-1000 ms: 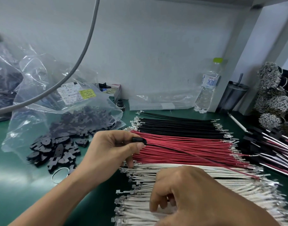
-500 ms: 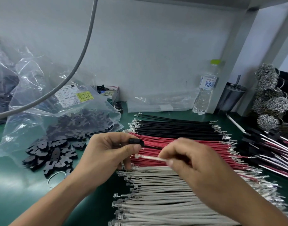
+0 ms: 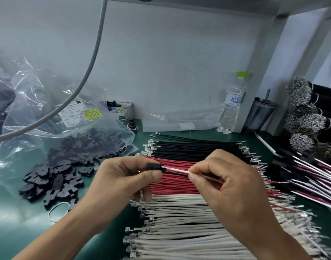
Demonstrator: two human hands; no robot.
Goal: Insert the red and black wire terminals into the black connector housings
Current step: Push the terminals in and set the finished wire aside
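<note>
1. The right hand (image 3: 234,186) pinches a thin white wire (image 3: 176,170); its metal tip meets the small black plastic connector housing (image 3: 153,167) gripped by the left hand (image 3: 123,182), above the red wires (image 3: 176,182).
2. Beyond, a crinkled clear plastic bag (image 3: 67,132) spills flat black housings (image 3: 54,182) onto the green mat (image 3: 14,220).

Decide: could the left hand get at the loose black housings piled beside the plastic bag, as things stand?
Probably not yet: the left hand already pinches a black housing, though the pile of housings lies uncovered just beside it.

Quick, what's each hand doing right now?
Left hand: grips a black connector housing.
Right hand: pinches a white wire at the housing.
</note>
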